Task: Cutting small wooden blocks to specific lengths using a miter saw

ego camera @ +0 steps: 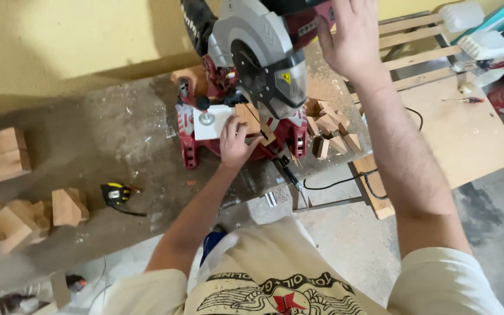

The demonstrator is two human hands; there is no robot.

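Left hand (234,142) pressed fingers down on wood piece (248,118) on mitre saw (246,87) table, just beside blade guard; right hand (351,35) spread loose near saw handle, grasping nothing

Pale wooden block (251,119), angled cut end, lying flat on the red mitre saw (246,81) base beneath the raised, guarded blade.
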